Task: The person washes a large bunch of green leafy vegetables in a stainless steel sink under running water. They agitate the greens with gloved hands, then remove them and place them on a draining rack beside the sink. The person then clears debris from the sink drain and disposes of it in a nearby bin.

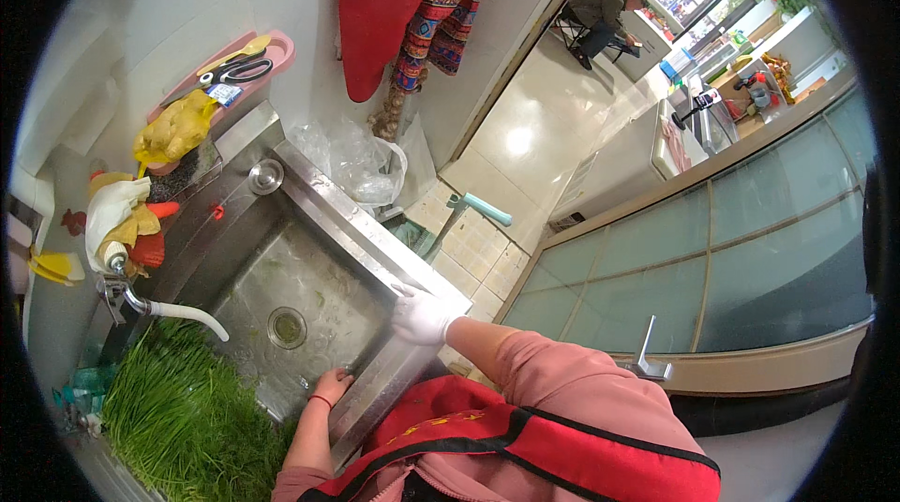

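Note:
My right hand [422, 316], in a white glove, rests on the rim of the stainless steel sink [429, 354] at its near right corner. Bare, with a red string at the wrist, my left hand [332, 385] is at the near inner wall of the basin; its fingertips are partly hidden. Wet leafy scraps lie around the drain strainer [287, 327]. A large heap of green leafy stalks [169, 403] fills the left side, below the faucet's white hose spout [190, 312].
Gloves [119, 221] hang over the faucet. A yellow net bag of ginger [179, 128] and scissors [242, 69] lie by a pink tray [281, 48]. Plastic bags [358, 164] and a broom or dustpan handle [486, 209] are beyond the sink. A person [605, 17] sits in the far room.

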